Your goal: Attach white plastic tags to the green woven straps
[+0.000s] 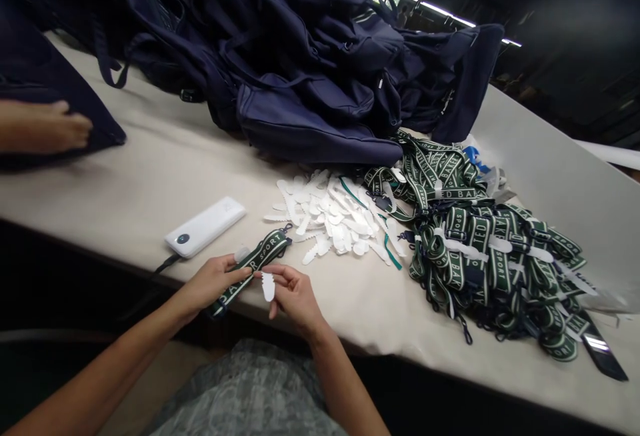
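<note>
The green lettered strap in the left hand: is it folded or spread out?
Folded: the green lettered strap is a short, flat bundle in the left hand, its hook at one end.

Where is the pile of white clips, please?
In the head view, the pile lies near centre, right of the white device, left of the green straps.

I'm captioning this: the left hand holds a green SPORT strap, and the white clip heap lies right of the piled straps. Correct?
No: the head view shows the white clip heap left of the piled straps. The left hand does hold a green SPORT strap.
</note>
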### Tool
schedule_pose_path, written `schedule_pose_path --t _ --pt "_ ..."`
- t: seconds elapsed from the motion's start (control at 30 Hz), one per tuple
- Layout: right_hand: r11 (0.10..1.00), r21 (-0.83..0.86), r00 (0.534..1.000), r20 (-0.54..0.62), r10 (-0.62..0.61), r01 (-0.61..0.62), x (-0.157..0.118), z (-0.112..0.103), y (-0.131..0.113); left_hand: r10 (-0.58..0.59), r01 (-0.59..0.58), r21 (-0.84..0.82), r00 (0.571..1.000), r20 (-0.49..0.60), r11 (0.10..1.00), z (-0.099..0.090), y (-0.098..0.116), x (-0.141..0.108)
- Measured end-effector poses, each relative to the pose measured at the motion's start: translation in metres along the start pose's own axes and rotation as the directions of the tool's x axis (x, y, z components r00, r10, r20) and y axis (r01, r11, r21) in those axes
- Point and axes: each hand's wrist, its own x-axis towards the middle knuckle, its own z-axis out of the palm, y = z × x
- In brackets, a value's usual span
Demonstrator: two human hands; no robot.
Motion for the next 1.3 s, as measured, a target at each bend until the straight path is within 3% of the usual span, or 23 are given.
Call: schedule_pose_path --t 0.07,0.1,0.17,0.23,0.3,0.37,0.43,0.5,0.57,0.67,0.77,0.87,1.03,1.3 --pt "0.973 -0.196 0.991 -0.028 -0.132 0.124 -0.003 -0.002 0.006 -0.006 0.006 0.022 1.0 0.013 1.0 0.0 0.0 0.001" --pt "0.919 -0.333 0.972 -0.024 -0.234 0.213 -0.004 -0.002 0.009 -0.004 0.004 0.039 1.0 0.016 0.999 0.0 -0.001 0.002" --pt "0.718 -0.593 0.908 0.054 -0.416 0.365 -0.004 0.0 0.01 0.023 -0.025 0.087 1.0 0.021 0.996 0.0 -0.002 0.004" --pt "0.512 -0.727 0.848 0.183 -0.497 0.457 0.0 0.004 0.008 0.077 -0.081 0.156 0.997 0.027 0.984 0.0 -0.003 0.005" --pt "0.418 -0.756 0.817 0.261 -0.514 0.504 0.007 0.007 0.004 0.138 -0.14 0.243 0.99 0.026 0.96 0.0 -0.003 0.006" --pt "0.458 -0.729 0.818 0.244 -0.521 0.509 0.018 0.009 0.001 0.197 -0.187 0.331 0.98 0.001 0.925 0.002 -0.003 0.006" --pt "0.624 -0.645 0.866 0.124 -0.485 0.441 0.029 0.009 0.001 0.252 -0.222 0.398 0.967 -0.025 0.89 0.004 -0.003 0.005" --pt "0.817 -0.485 0.929 -0.02 -0.368 0.313 0.037 0.008 0.003 0.287 -0.248 0.433 0.957 -0.026 0.866 0.006 -0.003 0.004" --pt "0.92 -0.335 0.962 -0.106 -0.25 0.203 0.04 0.008 0.005 0.304 -0.271 0.444 0.953 -0.005 0.854 0.007 -0.003 0.003" --pt "0.91 -0.34 0.943 -0.146 -0.3 0.237 0.04 0.011 0.006 0.313 -0.279 0.408 0.95 -0.018 0.869 0.008 -0.004 0.002" --pt "0.763 -0.54 0.871 -0.104 -0.479 0.355 0.038 0.014 0.003 0.308 -0.254 0.326 0.943 -0.127 0.911 0.008 -0.006 0.0" --pt "0.658 -0.644 0.826 -0.069 -0.559 0.391 0.041 0.017 -0.001 0.304 -0.231 0.296 0.923 -0.235 0.927 0.01 -0.009 -0.001" --pt "0.78 -0.526 0.916 -0.005 -0.4 0.338 0.053 0.012 -0.004 0.236 -0.186 0.176 0.915 -0.328 0.967 0.01 -0.009 0.003" --pt "0.906 -0.352 0.964 -0.026 -0.263 0.237 0.062 0.007 -0.001 -0.004 -0.07 -0.204 0.939 -0.343 0.976 0.014 -0.014 0.012"
